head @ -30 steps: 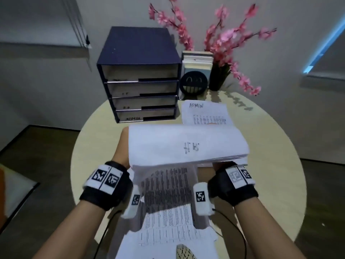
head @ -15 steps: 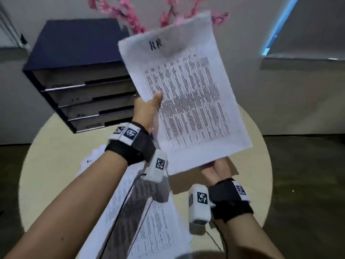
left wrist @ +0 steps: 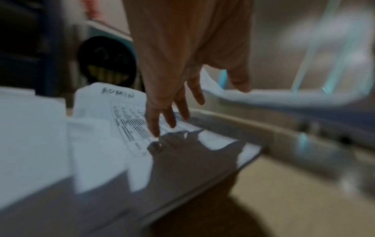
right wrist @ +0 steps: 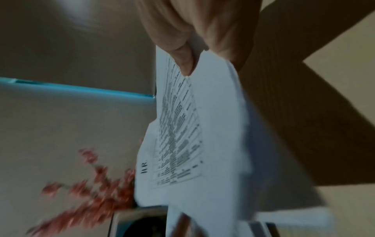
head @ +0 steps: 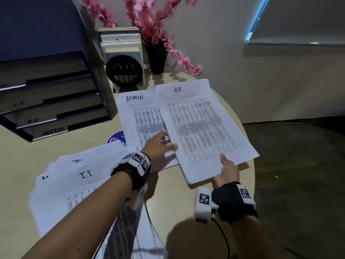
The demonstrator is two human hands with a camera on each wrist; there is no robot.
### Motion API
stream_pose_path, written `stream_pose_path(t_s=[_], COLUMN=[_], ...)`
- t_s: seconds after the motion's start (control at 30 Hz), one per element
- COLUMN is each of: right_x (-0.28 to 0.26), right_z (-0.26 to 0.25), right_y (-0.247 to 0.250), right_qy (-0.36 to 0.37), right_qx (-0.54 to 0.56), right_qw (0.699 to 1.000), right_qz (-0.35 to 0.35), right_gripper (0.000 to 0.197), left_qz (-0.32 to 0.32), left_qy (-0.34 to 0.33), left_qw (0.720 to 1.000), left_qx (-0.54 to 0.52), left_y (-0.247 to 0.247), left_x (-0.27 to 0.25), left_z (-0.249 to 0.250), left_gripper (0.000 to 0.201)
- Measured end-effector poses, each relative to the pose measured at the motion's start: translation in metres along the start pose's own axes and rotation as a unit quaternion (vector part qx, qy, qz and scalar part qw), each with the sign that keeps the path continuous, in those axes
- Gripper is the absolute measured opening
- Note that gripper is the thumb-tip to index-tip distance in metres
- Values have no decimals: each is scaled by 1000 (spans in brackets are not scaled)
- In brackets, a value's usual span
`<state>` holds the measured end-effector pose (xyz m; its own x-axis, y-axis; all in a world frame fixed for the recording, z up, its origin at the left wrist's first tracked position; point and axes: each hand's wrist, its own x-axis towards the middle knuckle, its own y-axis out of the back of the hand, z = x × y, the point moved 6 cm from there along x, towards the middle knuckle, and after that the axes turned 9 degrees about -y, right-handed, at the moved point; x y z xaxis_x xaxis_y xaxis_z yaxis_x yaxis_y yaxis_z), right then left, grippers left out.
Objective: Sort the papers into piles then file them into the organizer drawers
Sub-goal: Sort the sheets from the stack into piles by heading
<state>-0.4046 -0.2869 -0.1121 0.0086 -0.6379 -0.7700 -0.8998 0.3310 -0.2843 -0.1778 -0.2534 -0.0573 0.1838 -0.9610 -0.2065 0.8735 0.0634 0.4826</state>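
**HR sheet comes down beside ADMIN**

We see the HR sheet (head: 200, 126), raised 0.5 s ago, now low over the desk (head: 78, 146), overlapping the ADMIN pile (head: 139, 116). Our right hand (head: 226, 168) pinches its near edge; our left hand (head: 158, 148) hovers, fingers (left wrist: 154, 125) spread open. We judge a second pile begun, with 1 I.T. stack (head: 74, 186) left to sort.

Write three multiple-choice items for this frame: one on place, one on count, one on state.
1. Where is the white sheet headed ADMIN?
A. flat on the round beige table
B. inside a drawer
C. on the floor

2. How many drawers does the dark blue organizer show?
A. two
B. four
C. six

3. What is the right hand doing?
A. resting idle
B. pulling a drawer
C. gripping the white sheet headed HR

Key: 1 A, it lies on the tabletop; 2 B, four stacked fronts; 3 C, thumb pinches its near edge.
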Motion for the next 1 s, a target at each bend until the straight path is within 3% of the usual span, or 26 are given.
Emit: stream_pose_path(t_s=[0.03, 0.07, 0.13, 0.2, 0.3, 0.37, 0.47, 0.53, 0.57, 0.6, 0.63, 0.7, 0.77, 0.93, 1.0], right_x=[5, 13, 28, 43, 68, 74, 81, 84, 84, 86, 90, 90, 79, 47, 25], right_z=[-8, -17, -30, -44, -65, -74, -78, -75, -71, -64, -61, -54, -52, -22, 10], right_y=[4, 9, 15, 16, 11, -6, -41, -54, -56, -60, -61, -49, -42, -41, -70], right_qy=[3, 7, 13, 16, 29, 69, 97, 90, 77, 37, 38, 30, 53, 116, 135], right_qx=[-11, -26, -15, -61, -212, -345, -414, -409, -339, -218, -133, -92, -90, -119, -183], right_qw=[1000, 999, 998, 993, 958, 912, 884, 889, 922, 963, 983, 985, 983, 976, 972], right_qz=[27, 47, 68, 101, 192, 209, 194, 184, 168, 154, 124, 145, 148, 138, 57], right_gripper=[42, 44, 48, 53, 61, 64, 66, 62, 60, 57, 54, 40, 11, 21, 17], left_qz=[-70, -133, -183, -172, -162, -167, -169, -167, -165, -156, -137, -56, 25, 170, 218], left_qy=[-16, -23, -13, -1, 4, 13, 16, 10, 2, -11, -29, -50, -53, -18, 33], left_qw=[990, 963, 922, 925, 925, 923, 921, 926, 929, 931, 936, 961, 976, 967, 956], left_qx=[118, 235, 340, 340, 343, 347, 350, 339, 332, 329, 322, 266, 207, 188, 193], left_y=[-13, -23, -30, -24, -12, -7, -6, -6, -5, -4, 0, 16, 45, 130, 156], left_x=[-1, -3, -4, -1, 1, 4, 7, 8, 8, 7, 5, -4, -21, -92, -123], left_z=[-9, -21, -42, -53, -58, -62, -64, -61, -57, -52, -47, -37, -35, -67, -93], left_gripper=[56, 71, 87, 87, 84, 83, 81, 78, 75, 71, 66, 54, 46, 28, 23])
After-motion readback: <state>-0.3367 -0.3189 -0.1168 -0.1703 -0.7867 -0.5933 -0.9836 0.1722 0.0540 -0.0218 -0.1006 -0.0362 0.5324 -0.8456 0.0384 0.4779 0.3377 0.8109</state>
